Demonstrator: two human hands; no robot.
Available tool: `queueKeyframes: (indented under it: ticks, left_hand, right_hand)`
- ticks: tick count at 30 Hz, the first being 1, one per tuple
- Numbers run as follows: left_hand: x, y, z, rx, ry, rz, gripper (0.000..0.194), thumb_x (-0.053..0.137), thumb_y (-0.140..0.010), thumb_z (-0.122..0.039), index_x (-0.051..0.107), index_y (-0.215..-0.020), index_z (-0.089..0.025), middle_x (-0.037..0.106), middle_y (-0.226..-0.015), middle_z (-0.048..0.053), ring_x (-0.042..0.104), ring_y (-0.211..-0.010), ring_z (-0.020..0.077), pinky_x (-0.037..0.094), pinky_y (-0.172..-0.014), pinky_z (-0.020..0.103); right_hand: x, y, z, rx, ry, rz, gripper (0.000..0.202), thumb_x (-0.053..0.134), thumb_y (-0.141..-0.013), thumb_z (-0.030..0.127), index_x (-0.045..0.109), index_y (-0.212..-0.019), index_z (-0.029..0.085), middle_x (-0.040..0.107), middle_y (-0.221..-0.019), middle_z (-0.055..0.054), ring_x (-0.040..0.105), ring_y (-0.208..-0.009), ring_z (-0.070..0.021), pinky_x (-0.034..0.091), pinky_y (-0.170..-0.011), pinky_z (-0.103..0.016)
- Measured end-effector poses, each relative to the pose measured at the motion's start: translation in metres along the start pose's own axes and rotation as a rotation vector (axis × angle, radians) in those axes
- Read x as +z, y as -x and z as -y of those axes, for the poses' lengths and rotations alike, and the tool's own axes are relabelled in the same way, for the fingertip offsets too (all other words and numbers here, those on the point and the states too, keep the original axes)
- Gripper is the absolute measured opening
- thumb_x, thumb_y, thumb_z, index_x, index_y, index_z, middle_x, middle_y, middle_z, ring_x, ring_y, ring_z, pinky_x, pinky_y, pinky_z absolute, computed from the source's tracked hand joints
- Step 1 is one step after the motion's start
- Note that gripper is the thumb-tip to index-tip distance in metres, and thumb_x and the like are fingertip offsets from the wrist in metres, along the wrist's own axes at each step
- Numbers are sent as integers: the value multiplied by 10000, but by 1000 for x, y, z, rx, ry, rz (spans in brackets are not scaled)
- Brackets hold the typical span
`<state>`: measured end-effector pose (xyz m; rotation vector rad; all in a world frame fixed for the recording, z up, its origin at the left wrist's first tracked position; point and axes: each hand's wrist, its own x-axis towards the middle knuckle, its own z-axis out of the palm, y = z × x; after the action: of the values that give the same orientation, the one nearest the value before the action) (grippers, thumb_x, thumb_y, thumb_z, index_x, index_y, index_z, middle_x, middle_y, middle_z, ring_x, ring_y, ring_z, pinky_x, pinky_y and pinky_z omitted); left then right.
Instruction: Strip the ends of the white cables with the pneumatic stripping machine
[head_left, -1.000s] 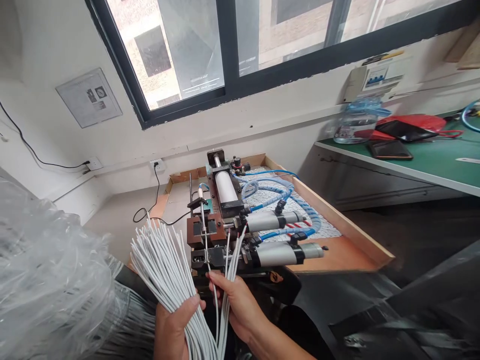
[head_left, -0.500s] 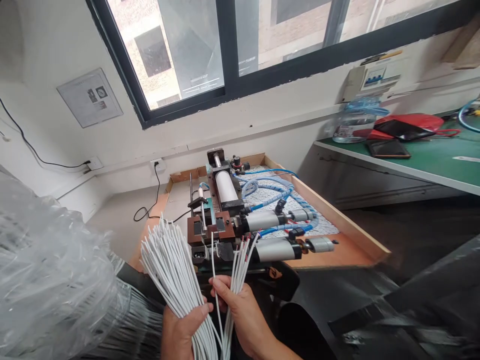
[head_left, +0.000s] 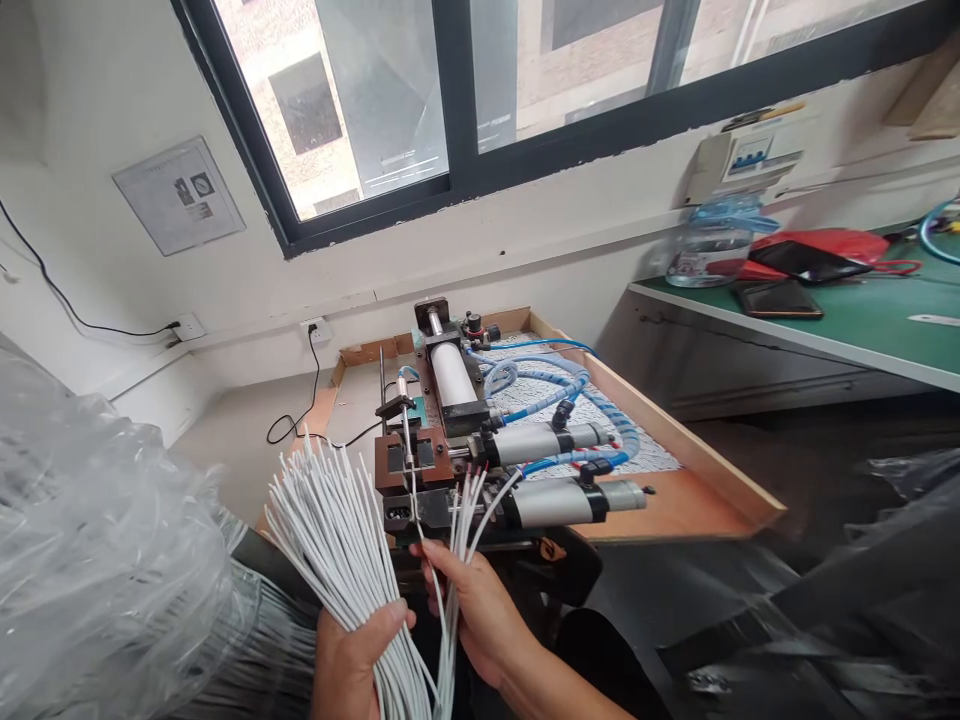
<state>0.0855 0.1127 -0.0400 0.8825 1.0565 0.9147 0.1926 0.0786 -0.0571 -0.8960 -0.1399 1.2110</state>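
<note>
My left hand [head_left: 360, 650] is wrapped round a thick bundle of white wires [head_left: 337, 540], whose upper ends fan out. My right hand [head_left: 465, 600] pinches a single white wire [head_left: 425, 550] between thumb and forefinger and also holds a smaller group of wires [head_left: 463, 525], some with reddish tips. The single wire's upper end reaches the brown jaw block [head_left: 412, 460] at the front of a machine with silver cylinders [head_left: 551, 502]. Its very tip is hard to make out there.
A wooden tray edge [head_left: 675, 430] surrounds the machine and its blue hoses [head_left: 555, 375]. Plastic-covered wires [head_left: 112, 560] lie at left. At right, a green table [head_left: 892, 320] bears a phone [head_left: 778, 298], a red bag [head_left: 840, 243] and a plastic bottle [head_left: 709, 245].
The single wire and my right fingers have moved slightly left, to the jaw block. The jaws have closed together, and the cylinder rods have shifted left. My left hand's bundle has moved slightly left.
</note>
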Motion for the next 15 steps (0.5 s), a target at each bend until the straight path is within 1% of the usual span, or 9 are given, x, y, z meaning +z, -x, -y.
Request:
queueKeyframes:
  ticks: [2,4,6,8,11,13,15]
  left_hand:
    - [3,2,0,-1,6,21,234,687,-396,-134,639,-622,-172,669,-564,9,611,-567,223,474,-583,336]
    - [7,6,0,11,20,57,265,677,-381,-124,655,-639,-180,687,-633,17,620,-663,256,471,-629,348]
    - [10,9,0,21,35,101,315,672,-365,-114,668,-673,-180,694,-675,26,612,-749,278,461,-682,348]
    - [9,11,0,7,45,126,349,670,-377,-117,671,-722,-175,695,-671,30,609,-765,279,454,-706,349]
    - [3,10,5,-32,46,108,284,669,-435,-146,662,-718,-162,684,-607,29,616,-652,241,463,-656,340]
    - [-2,8,9,-45,44,85,225,675,-455,-160,649,-678,-151,673,-569,31,607,-579,215,466,-607,324]
    - [-5,6,11,-47,46,62,212,684,-459,-167,637,-663,-141,667,-557,39,603,-547,206,469,-575,319]
  right_hand:
    - [1,0,-1,58,-28,113,261,653,-597,363,619,-648,109,376,-440,68,304,-405,-50,237,-409,-191]
    - [2,2,-3,70,-28,191,268,675,-572,362,606,-632,110,403,-452,57,331,-418,-60,254,-411,-199]
    - [3,6,-7,15,9,165,260,698,-549,340,600,-624,111,465,-489,32,376,-452,-74,282,-432,-204]
    - [2,11,-9,-73,63,87,240,691,-570,328,607,-639,114,492,-505,25,391,-472,-76,298,-459,-204]
    - [-2,16,-10,-155,151,37,236,645,-632,345,616,-633,111,499,-501,19,390,-467,-72,302,-476,-207]
    - [-4,18,-10,-155,187,34,257,626,-648,361,613,-616,107,500,-506,12,392,-461,-74,295,-469,-210]
    - [-7,18,-11,-154,208,16,269,621,-649,368,600,-585,107,477,-487,17,378,-449,-72,282,-454,-209]
